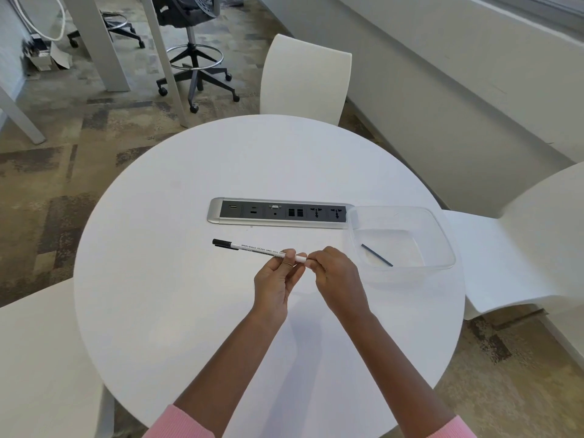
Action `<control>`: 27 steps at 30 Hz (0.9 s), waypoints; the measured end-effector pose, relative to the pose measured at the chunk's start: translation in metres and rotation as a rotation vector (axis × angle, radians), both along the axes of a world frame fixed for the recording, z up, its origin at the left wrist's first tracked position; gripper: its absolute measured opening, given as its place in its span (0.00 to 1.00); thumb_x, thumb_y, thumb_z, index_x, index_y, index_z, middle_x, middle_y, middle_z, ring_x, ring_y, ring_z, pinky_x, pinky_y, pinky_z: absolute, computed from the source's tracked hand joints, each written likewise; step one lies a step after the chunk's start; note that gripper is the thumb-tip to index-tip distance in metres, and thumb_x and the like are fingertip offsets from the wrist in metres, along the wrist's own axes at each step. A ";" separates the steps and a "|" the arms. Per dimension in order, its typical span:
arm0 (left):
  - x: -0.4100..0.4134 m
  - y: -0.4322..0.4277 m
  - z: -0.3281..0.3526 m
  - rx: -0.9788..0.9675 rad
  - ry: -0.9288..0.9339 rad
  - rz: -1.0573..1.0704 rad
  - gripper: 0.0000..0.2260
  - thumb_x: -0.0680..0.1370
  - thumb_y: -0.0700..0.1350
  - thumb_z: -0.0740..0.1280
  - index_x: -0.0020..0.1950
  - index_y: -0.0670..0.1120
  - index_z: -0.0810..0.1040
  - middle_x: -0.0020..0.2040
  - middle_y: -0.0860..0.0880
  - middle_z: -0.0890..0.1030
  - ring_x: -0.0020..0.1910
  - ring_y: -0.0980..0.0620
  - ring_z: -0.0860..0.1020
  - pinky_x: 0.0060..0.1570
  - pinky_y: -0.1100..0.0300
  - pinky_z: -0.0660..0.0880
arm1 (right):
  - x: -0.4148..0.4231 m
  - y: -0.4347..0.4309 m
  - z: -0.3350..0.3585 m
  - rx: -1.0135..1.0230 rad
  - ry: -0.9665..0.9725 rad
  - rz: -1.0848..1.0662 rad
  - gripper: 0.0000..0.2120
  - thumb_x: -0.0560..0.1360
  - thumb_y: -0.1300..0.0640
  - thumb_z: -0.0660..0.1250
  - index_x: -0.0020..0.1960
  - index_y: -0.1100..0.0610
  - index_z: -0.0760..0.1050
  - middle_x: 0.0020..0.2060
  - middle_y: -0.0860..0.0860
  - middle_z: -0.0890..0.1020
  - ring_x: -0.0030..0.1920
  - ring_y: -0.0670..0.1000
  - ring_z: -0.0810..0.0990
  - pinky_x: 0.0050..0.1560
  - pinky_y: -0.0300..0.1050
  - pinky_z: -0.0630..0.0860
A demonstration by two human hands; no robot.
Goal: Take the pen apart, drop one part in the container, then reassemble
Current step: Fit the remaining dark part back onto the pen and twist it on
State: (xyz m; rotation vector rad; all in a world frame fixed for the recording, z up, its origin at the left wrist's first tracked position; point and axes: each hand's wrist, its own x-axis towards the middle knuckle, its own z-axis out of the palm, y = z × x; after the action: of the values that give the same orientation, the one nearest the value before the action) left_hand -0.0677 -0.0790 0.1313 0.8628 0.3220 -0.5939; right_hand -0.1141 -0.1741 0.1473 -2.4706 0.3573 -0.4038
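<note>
A white pen (256, 249) with a black cap at its left end is held level above the round white table (189, 311). My left hand (275, 282) pinches the barrel near its right end. My right hand (335, 273) grips the very tip of that right end with its fingertips. A clear plastic container (439, 235) stands at the right of the table. Inside it lies a thin dark rod (376, 255), the pen's refill.
A silver power and data socket strip (278, 213) is set into the table just beyond the pen. White chairs stand at the far side (306, 80), at the right (521, 248) and at the near left (38, 358). A black office stool (196, 67) is on the carpet behind.
</note>
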 end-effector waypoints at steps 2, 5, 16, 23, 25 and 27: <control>-0.001 0.000 -0.002 0.015 -0.024 -0.016 0.05 0.76 0.37 0.64 0.42 0.41 0.78 0.31 0.51 0.84 0.33 0.57 0.83 0.37 0.68 0.80 | 0.000 -0.002 0.002 0.082 0.100 0.000 0.09 0.76 0.62 0.61 0.45 0.64 0.79 0.37 0.62 0.78 0.39 0.58 0.75 0.39 0.47 0.69; -0.002 0.002 -0.005 0.038 -0.055 -0.050 0.05 0.77 0.38 0.64 0.42 0.41 0.77 0.31 0.51 0.84 0.32 0.57 0.82 0.37 0.69 0.79 | 0.002 -0.007 0.007 0.265 0.225 -0.019 0.10 0.74 0.62 0.62 0.37 0.62 0.78 0.30 0.54 0.76 0.34 0.53 0.72 0.37 0.45 0.68; -0.003 0.003 -0.005 0.052 -0.123 -0.074 0.05 0.76 0.39 0.65 0.43 0.39 0.78 0.33 0.51 0.84 0.33 0.55 0.82 0.38 0.68 0.79 | -0.001 -0.017 0.009 0.877 0.321 -0.009 0.15 0.78 0.58 0.59 0.34 0.56 0.78 0.25 0.50 0.75 0.26 0.45 0.73 0.28 0.33 0.71; -0.006 0.002 -0.003 0.045 -0.051 -0.021 0.05 0.75 0.39 0.66 0.41 0.42 0.80 0.33 0.51 0.84 0.39 0.56 0.82 0.42 0.68 0.80 | -0.015 -0.006 -0.005 0.118 0.084 0.038 0.05 0.77 0.57 0.61 0.50 0.57 0.73 0.33 0.49 0.75 0.37 0.48 0.72 0.35 0.37 0.66; -0.006 0.001 -0.002 0.034 -0.034 -0.020 0.04 0.75 0.39 0.66 0.42 0.42 0.80 0.33 0.51 0.85 0.38 0.56 0.82 0.42 0.68 0.80 | -0.015 -0.005 -0.006 -0.025 0.023 0.052 0.06 0.77 0.59 0.61 0.49 0.61 0.74 0.37 0.56 0.78 0.40 0.55 0.74 0.39 0.46 0.72; -0.006 0.001 -0.002 0.025 -0.027 -0.024 0.05 0.76 0.38 0.66 0.42 0.42 0.80 0.33 0.51 0.85 0.37 0.57 0.83 0.40 0.68 0.80 | -0.015 -0.004 -0.005 -0.106 -0.042 0.062 0.05 0.75 0.63 0.63 0.47 0.64 0.76 0.35 0.60 0.77 0.38 0.59 0.75 0.35 0.52 0.74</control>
State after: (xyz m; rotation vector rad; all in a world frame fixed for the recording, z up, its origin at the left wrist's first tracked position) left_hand -0.0742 -0.0784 0.1297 0.8993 0.2953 -0.6007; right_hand -0.1290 -0.1777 0.1423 -2.5649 0.2474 -0.4592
